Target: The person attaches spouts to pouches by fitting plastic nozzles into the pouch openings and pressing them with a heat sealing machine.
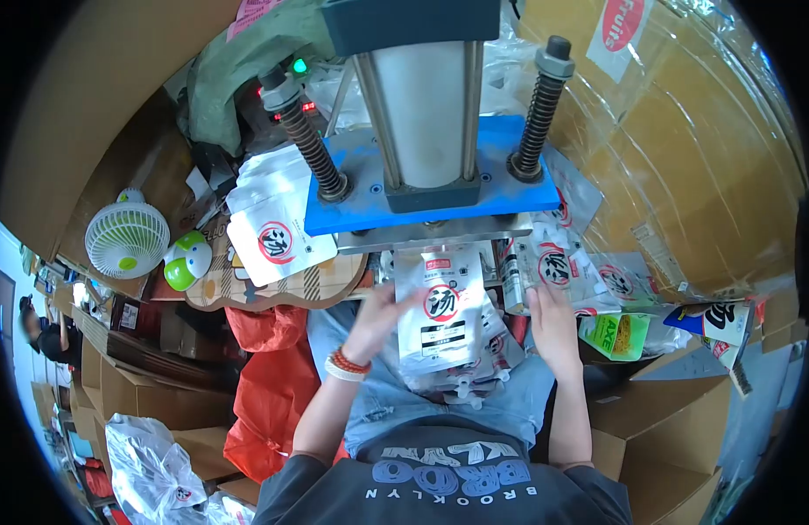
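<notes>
A white pouch with a red ring and a black character hangs upright below the press's metal bar. My left hand is at the pouch's left edge, its fingertips blurred over the print; whether they grip it cannot be made out. My right hand lies to the right, fingers stretched out against the edge of a grey block and the printed pouches beside it. Several more filled pouches with spouts lie in my lap, under the white pouch.
The press with its blue plate stands in front of me. A stack of flat pouches lies on a wooden board at left, near a small fan. Cardboard boxes flank me. Another person is far left.
</notes>
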`<state>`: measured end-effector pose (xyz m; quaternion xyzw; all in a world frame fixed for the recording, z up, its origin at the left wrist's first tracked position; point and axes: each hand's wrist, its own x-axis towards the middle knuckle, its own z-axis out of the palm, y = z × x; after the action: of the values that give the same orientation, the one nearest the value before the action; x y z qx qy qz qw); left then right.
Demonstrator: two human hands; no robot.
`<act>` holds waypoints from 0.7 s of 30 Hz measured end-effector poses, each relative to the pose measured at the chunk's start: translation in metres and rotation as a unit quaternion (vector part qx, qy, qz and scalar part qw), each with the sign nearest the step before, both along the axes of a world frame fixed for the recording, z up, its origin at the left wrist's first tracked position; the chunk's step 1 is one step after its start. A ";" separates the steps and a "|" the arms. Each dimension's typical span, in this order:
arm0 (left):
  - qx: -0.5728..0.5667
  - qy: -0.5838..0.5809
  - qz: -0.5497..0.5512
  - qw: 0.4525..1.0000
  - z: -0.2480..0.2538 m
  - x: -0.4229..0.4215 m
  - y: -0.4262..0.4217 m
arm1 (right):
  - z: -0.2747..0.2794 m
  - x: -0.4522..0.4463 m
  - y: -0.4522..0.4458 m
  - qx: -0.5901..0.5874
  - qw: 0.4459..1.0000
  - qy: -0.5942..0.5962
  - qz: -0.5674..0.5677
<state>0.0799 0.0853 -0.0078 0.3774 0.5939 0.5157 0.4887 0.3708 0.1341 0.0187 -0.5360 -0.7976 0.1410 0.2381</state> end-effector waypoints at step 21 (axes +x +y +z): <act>0.291 0.525 0.013 0.799 0.099 -0.002 -0.104 | 0.094 -0.070 -0.055 0.219 0.907 0.136 0.332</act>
<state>0.0779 -0.0186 0.0915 0.7071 0.5864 0.3934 -0.0381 0.3007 0.0793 0.1125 -0.1497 -0.9002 0.1055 0.3951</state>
